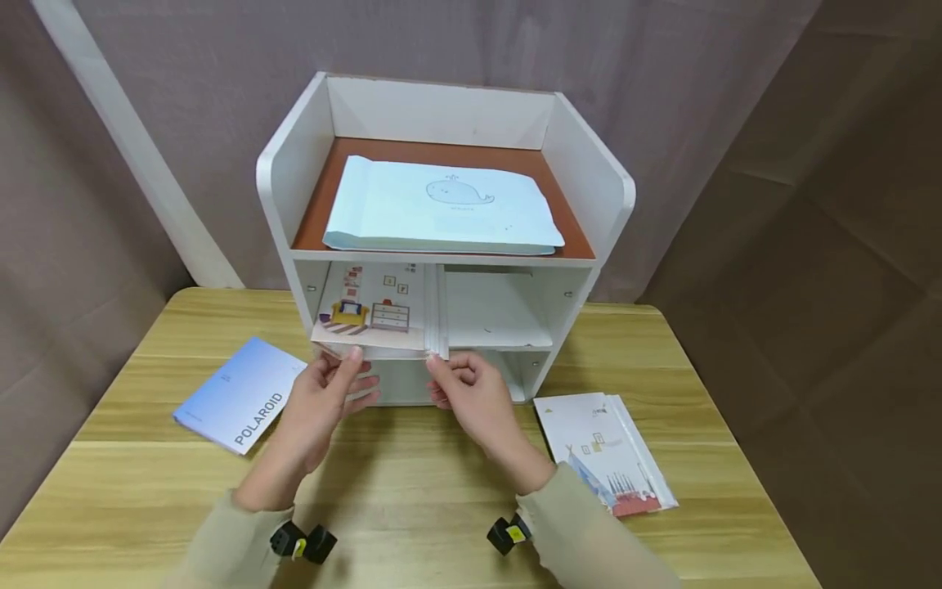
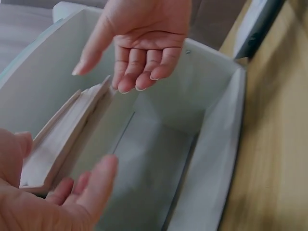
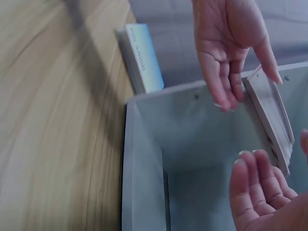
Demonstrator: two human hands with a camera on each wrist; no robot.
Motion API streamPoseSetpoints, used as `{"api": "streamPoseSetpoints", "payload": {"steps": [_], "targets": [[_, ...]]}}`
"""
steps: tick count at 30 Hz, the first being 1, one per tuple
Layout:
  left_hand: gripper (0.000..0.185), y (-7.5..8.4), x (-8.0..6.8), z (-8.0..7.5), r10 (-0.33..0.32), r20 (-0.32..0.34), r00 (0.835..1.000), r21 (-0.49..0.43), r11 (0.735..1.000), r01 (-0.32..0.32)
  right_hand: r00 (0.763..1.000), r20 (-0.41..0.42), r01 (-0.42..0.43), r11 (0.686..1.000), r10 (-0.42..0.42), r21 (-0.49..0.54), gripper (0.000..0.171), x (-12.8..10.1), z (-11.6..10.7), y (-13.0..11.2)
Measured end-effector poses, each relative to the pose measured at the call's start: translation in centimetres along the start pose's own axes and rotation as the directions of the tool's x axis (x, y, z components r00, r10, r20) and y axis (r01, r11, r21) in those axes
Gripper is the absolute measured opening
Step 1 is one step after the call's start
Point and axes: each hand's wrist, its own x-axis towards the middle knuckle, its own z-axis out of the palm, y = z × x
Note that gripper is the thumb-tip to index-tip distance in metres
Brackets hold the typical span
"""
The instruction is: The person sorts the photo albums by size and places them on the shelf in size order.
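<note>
An album with a drawing of a yellow armchair and a chest of drawers lies flat on the middle shelf of a small white shelf unit. My left hand holds its front edge near the left corner, thumb on top and fingers lower down. At the front right corner, beside the clear-edged spine, my right hand pinches it between thumb and fingers. Both wrist views show the album's page edges between the two hands.
A pale album with a whale drawing lies on the brown top shelf. On the wooden table, a blue POLAROID album lies left of the unit. Another illustrated album lies to the right, near my right forearm.
</note>
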Motion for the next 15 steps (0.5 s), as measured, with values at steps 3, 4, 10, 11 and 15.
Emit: {"api": "streamPoseSetpoints", "payload": {"steps": [3,4,10,11,15], "targets": [[0.058,-1.0,-0.4,0.4,0.012,0.004,1.000,0.043,0.999,-0.012,0.998,0.009,0.056,0.989,-0.055,-0.138,0.041,-0.5,-1.4,0.4],[0.057,-1.3,-0.5,0.5,0.017,0.005,1.000,0.057,0.998,-0.017,0.997,0.009,0.073,0.981,-0.073,-0.178,0.041,-0.6,-1.9,0.6],[0.067,-3.2,-1.3,1.5,0.048,0.048,0.998,0.222,0.973,-0.057,0.992,-0.016,0.116,0.944,-0.128,-0.308,0.036,-1.7,-5.1,1.4],[0.071,-3.6,-1.4,1.7,0.046,0.057,0.997,0.254,0.965,-0.059,0.992,-0.021,0.115,0.940,-0.128,-0.320,0.035,-1.9,-5.7,1.5],[0.084,-5.1,-1.8,3.0,0.030,0.083,0.996,0.323,0.945,-0.056,0.992,-0.031,0.101,0.917,-0.122,-0.385,0.034,-2.7,-8.3,2.3]]}}
